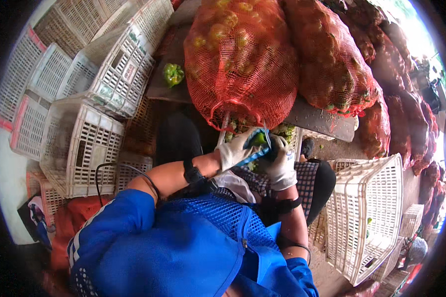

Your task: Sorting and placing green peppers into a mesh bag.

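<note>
My left hand (239,148), in a white and blue work glove, holds a green bell pepper (258,139). My right hand (280,159), gloved too, grips a knife whose thin metal blade (267,134) stands against the pepper; its handle is hidden in the glove. Just beyond my hands a red mesh sack (241,70) of peppers lies with its mouth towards me. Beneath my hands, green scraps (282,130) show in a white crate, partly covered. Another green pepper (173,75) rests on the board left of the sack.
White plastic crates (98,148) are stacked at the left, and an upright white crate (364,219) stands at the right. More full mesh sacks (330,59) lie along the right side. A dark board (319,118) supports the nearest sacks. A person (416,250) is at the far right edge.
</note>
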Available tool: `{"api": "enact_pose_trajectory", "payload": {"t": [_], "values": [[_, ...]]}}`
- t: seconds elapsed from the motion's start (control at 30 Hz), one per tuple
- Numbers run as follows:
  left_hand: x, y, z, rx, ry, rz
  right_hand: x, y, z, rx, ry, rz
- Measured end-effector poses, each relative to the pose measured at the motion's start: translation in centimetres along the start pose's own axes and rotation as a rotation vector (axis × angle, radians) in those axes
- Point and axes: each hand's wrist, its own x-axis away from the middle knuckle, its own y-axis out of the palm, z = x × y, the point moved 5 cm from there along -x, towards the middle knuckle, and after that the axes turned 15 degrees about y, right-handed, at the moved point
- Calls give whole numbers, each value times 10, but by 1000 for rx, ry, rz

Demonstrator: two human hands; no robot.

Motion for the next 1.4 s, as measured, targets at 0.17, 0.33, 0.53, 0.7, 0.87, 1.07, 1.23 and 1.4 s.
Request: {"api": "enact_pose_trajectory", "payload": {"t": [0.17,0.33,0.53,0.7,0.87,1.07,1.23,1.4], "values": [[-4,2,-12,1099,-260,10,4,17,34,-570,272,-313],[-7,-27,-14,1002,-259,137,5,14,30,-710,372,-420],[-14,-8,8,132,-127,-242,1,6,36,-794,501,-311],[-15,16,-10,957,-330,55,11,-40,79,-838,520,-13],[-28,-35,-98,-420,-333,-234,90,-243,149,-408,722,776],[-80,-132,-138,-1042,-366,-89,138,-366,107,833,941,1174],[-125,-178,-152,-925,-406,-180,83,-246,161,-613,578,643],[-129,-181,-202,-813,-696,-57,16,-21,47,-372,545,-154]]}}
